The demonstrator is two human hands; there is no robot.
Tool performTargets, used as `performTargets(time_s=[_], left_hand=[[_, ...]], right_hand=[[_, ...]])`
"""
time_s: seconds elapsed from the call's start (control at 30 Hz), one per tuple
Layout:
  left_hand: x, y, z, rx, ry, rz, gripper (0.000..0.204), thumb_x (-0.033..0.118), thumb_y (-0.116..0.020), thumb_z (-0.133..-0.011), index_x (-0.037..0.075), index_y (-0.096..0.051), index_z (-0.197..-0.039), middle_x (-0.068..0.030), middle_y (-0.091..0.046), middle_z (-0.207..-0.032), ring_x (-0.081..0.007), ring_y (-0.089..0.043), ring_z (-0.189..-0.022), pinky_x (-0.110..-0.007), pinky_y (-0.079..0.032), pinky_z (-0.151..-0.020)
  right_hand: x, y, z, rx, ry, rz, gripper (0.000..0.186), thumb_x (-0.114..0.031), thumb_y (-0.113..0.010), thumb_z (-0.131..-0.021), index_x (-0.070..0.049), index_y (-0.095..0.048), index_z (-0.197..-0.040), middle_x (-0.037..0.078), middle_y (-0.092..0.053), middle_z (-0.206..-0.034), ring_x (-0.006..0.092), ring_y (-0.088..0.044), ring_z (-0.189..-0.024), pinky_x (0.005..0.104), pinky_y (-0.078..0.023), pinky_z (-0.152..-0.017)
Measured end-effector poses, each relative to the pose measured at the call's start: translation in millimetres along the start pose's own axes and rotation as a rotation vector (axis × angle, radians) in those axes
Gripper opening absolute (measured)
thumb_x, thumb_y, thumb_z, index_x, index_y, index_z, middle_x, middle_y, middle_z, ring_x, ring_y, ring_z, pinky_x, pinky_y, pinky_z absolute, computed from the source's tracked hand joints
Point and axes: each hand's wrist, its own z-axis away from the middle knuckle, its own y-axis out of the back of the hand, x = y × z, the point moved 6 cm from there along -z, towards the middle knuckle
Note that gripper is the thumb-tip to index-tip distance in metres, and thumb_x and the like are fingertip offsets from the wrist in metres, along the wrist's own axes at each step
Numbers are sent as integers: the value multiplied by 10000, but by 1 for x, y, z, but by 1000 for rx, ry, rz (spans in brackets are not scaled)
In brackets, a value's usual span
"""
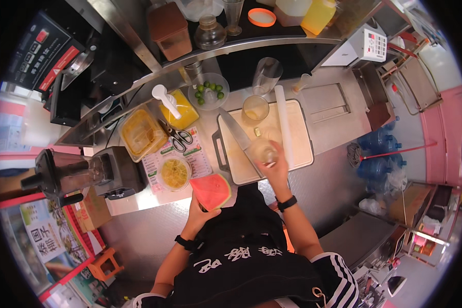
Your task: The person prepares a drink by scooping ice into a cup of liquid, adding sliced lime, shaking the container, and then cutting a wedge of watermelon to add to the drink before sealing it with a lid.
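My left hand (203,213) is closed round a wedge of watermelon (210,192), red flesh up, just off the counter's front edge. Over the cutting board (302,150), my right hand (273,167) grips a small clear cup (262,150). A long knife (234,126) lies slantwise on this white board, its lower end passing beside the cup. Another clear cup (255,108) stands at the board's far edge, with a small green-edged fruit piece (257,132) in front of it. Along the board's right side lies a white rod (283,123).
Left of the board are scissors (181,140), a tub of yellow shreds (174,173), an orange-stained container (144,134) and a yellow pump bottle (179,110). A bowl of small green limes (208,92) stands behind. A blender (95,172) occupies the left end; a shelf (251,49) overhangs the back.
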Motion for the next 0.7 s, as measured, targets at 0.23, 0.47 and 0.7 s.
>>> performTargets(time_s=[0.23, 0.47, 0.7], left_hand=[[-58, -40, -58, 192, -90, -159, 873, 123, -841, -643, 7, -331, -1342, -110, -501, -1268, -212, -490, -1194, -347, -390, -1031], [-82, -44, -61, 402, -126, -391, 906, 164, -855, -623, 6, -322, -1338, -140, -441, -1258, -260, -463, -1192, -382, -389, -1016], [-79, -39, -63, 523, -235, -542, 944, 167, -859, -571, 5, -333, -1338, -166, -436, -1253, -315, -446, -1189, -412, -373, -1026]], right_hand=[[112, 108, -72, 64, -201, 338, 864, -132, -829, -683, -59, -350, -1399, 167, -539, -1288, 306, -602, -1024, 374, -527, -777], [33, 9, -33, -383, 150, 480, 491, -169, -737, -749, -22, -530, -1169, 144, -583, -1026, 333, -568, -985, 425, -478, -814], [49, -58, -1, -696, 165, 396, 483, -111, -674, -767, -22, -471, -1196, 169, -610, -917, 347, -604, -881, 439, -509, -743]])
